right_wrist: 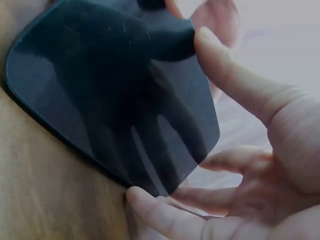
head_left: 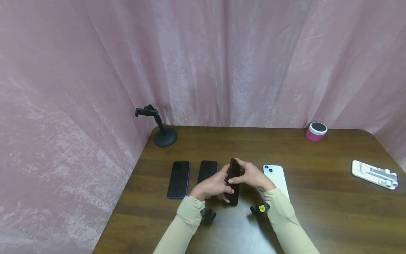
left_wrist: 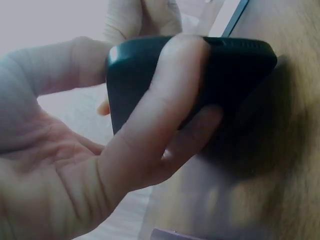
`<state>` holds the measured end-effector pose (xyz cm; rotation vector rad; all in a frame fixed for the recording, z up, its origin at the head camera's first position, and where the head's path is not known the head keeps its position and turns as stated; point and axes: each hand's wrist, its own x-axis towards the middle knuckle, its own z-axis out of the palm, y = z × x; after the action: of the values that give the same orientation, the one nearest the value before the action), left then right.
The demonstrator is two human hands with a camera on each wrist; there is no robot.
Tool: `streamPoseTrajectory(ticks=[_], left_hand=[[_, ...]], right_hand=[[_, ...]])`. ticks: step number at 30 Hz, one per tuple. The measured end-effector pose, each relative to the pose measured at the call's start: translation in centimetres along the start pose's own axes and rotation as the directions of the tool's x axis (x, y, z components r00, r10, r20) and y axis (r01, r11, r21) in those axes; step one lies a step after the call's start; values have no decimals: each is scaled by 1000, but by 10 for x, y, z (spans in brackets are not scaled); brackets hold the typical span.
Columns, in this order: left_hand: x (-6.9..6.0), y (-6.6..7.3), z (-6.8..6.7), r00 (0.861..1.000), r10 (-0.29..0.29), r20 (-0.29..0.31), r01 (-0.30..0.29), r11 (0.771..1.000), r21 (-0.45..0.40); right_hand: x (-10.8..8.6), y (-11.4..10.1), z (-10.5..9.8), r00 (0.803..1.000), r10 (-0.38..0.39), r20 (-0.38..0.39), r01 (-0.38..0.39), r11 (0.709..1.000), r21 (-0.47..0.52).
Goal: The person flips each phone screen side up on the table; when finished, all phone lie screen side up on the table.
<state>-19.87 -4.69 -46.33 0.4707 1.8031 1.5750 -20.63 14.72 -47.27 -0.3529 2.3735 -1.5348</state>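
Note:
A black smartphone is tilted up on its long side between both hands, over the middle of the table. My left hand grips it from the left; in the left wrist view, fingers curl across the dark phone near its end with the port. On the right, my right hand holds its far end, thumb at one edge and fingertips at others, as the glossy phone face in the right wrist view shows. Left of the hands lie a blue-edged phone and a partly covered dark phone.
A white phone lies camera side up beside the right forearm, which partly covers it. At the back left stands a black phone stand. A pink-and-white round container is at the back right, with a folded white stand farther right.

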Motion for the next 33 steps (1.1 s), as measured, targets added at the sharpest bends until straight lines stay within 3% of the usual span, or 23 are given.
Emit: streamPoseTrajectory(ticks=[9, 18, 25, 33], left_hand=[[0, 1, 6, 997, -15, -82, 10, 998, -57], [0, 1, 12, 991, -36, -131, 27, 997, -67], [-2, -1, 17, 974, -32, -224, 20, 998, -53], [-2, -8, 23, 959, -18, -284, -2, 998, -70]], right_hand=[[-4, -1, 9, 995, 47, -86, -51, 998, -46], [-11, 1, 12, 988, 93, -126, -94, 995, -9], [-14, 0, 14, 983, 110, -144, -114, 993, -17], [-18, -2, 16, 975, 151, -162, -159, 987, -37]])
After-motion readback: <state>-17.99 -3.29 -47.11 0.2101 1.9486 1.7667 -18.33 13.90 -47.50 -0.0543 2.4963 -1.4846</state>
